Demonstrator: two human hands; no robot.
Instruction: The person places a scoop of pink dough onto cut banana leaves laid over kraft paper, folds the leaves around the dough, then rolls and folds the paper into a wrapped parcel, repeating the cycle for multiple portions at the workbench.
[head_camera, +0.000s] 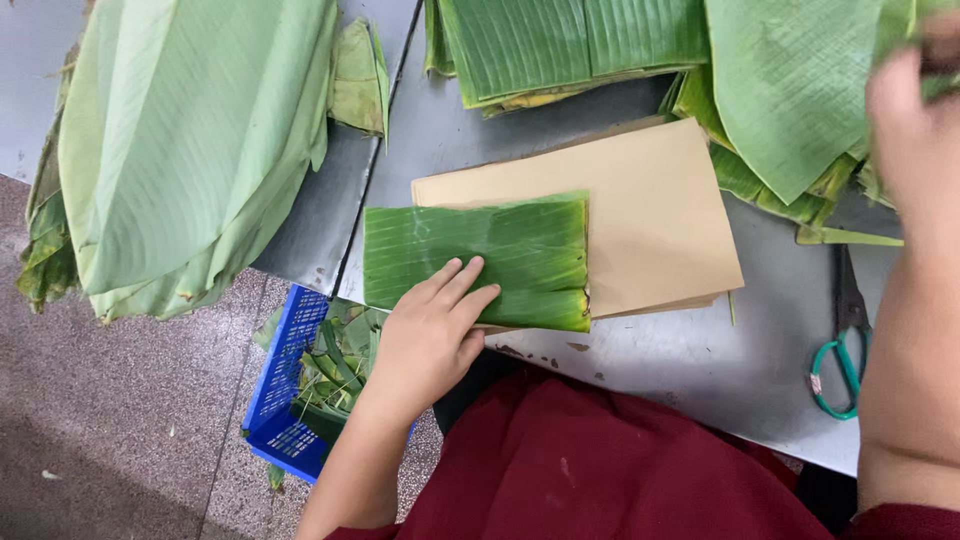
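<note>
One trimmed rectangular piece of dark green banana leaf (480, 260) is pressed flat under the left hand (430, 335), whose fingers (462, 285) are laid open and spread on the leaf's lower near edge; nothing is clasped in that hand. Beneath the leaf piece, and reaching out beyond the fingertips to the far side, a stack of tan rectangular card sheets (650, 210) is laid on the grey metal table (700, 360). The right hand (915, 140) is raised at the frame's edge, well apart from the left hand, and is set against a large pale green banana leaf (790, 90); it is blurred, so whether it is clenched on the leaf cannot be told. Near the right forearm, a pair of scissors with teal handles (845, 350) is laid on the table. Beyond the card stack, folded dark green leaf pieces (570, 45) are piled. Well to the outer side of the left hand, a heap of large pale green whole leaves (190, 140) is draped over the table's edge. Below the left wrist, a blue plastic crate (285, 375) of leaf trimmings is placed on the speckled floor (120, 420).
</note>
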